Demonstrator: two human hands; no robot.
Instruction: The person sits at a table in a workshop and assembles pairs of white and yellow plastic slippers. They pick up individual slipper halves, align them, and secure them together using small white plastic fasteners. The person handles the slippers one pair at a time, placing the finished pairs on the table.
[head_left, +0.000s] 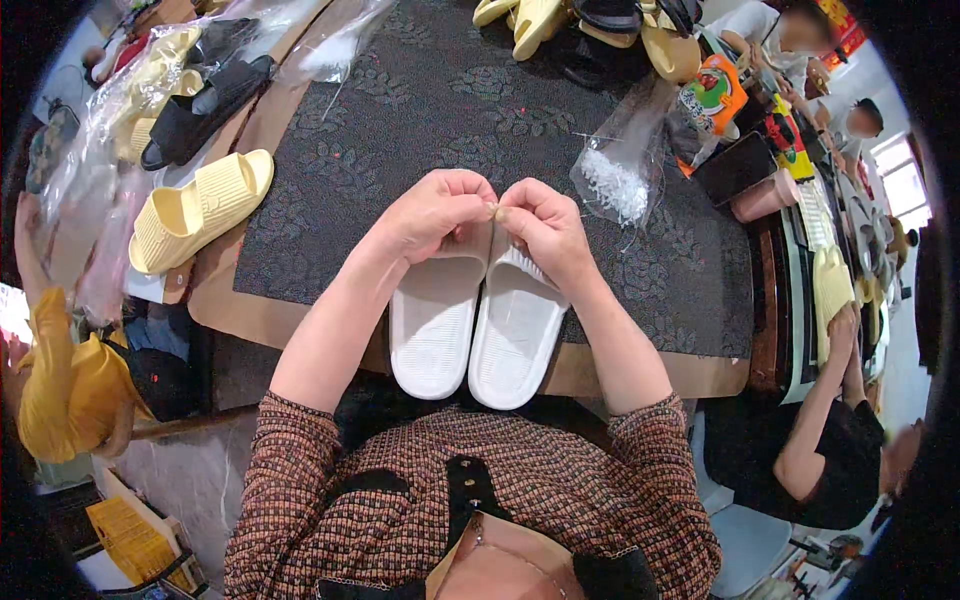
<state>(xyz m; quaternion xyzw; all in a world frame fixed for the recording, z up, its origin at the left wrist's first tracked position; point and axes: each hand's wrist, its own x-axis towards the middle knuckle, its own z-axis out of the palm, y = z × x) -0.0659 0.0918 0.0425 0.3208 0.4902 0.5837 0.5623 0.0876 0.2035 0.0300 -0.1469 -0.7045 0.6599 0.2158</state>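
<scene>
A pair of white slide slippers [433, 325] lies side by side at the table's near edge, heels toward me. My left hand [440, 213] is above the left slipper's strap, thumb and fingers pinched together. Close against it, my right hand [540, 228] pinches too, over the right slipper's strap. Their fingertips meet between the two slippers. Whatever they pinch is too small to make out, and the hands hide most of the straps.
A dark patterned mat [400, 130] covers the table. At left lie a yellow slipper pair [200, 212] and black slippers [205, 112]. A clear bag of white plastic strips [617, 187] is at right, near a pink cup [765, 197]. Co-workers sit at both sides; one hand touches a yellow slipper [832, 285].
</scene>
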